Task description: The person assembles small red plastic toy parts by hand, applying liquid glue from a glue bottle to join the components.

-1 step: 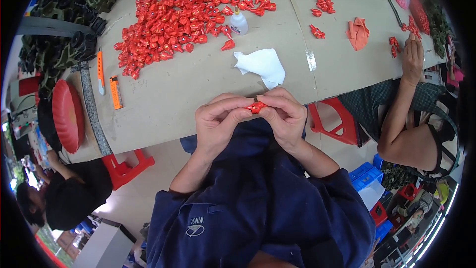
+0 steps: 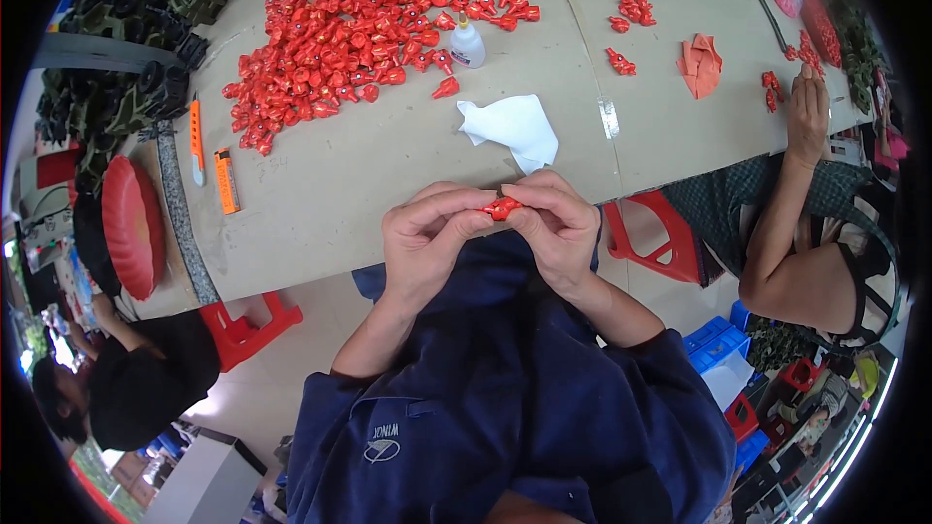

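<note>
Left hand (image 2: 427, 223) and right hand (image 2: 563, 233) pinch opposite sides of one red piece (image 2: 502, 209) above the near edge of the desk (image 2: 340, 184), apparently for steadiness. Beyond, apparently within reach: white cloth (image 2: 515, 126), upright bottle (image 2: 468, 47), heaped red pieces (image 2: 325, 53).

The red piece (image 2: 502, 209) and pile (image 2: 325, 58) look like glossy plastic. The worktop (image 2: 320, 204) is smooth and matt; the white sheet (image 2: 515, 126) near its front edge looks matt too.
</note>
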A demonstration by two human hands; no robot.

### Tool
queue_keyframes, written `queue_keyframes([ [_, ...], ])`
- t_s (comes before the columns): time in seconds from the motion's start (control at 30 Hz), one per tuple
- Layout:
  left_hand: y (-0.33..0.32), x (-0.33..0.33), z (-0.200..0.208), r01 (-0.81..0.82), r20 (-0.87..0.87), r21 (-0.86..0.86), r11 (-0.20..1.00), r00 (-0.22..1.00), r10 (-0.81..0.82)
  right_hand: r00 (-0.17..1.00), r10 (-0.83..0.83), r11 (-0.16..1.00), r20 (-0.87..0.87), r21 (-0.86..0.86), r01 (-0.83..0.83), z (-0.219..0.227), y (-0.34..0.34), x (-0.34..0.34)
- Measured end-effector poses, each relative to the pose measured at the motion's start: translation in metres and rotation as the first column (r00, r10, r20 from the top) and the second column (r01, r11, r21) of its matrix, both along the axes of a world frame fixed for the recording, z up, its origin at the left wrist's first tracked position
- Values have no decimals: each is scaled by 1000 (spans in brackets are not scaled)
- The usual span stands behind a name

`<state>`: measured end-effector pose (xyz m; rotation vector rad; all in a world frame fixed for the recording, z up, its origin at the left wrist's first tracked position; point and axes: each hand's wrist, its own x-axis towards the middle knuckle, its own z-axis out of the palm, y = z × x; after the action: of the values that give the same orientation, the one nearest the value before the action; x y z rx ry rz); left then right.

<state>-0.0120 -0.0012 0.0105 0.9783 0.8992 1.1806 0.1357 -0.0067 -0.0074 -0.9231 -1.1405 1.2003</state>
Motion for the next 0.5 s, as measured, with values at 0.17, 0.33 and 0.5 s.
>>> queue_keyframes([
  [0.17,-1,0,-1,-21,20,-25,999,1000,21,994,49,995,-101,-83,-57,5,2,-2],
  [0.33,-2,-2,-3,-24,22,-30,999,999,25,991,72,991,-113,-106,-85,6,3,-2],
  [0.5,-2,-3,-3,-31,31,-30,999,999,32,990,74,991,-119,-101,-87,6,2,-4],
])
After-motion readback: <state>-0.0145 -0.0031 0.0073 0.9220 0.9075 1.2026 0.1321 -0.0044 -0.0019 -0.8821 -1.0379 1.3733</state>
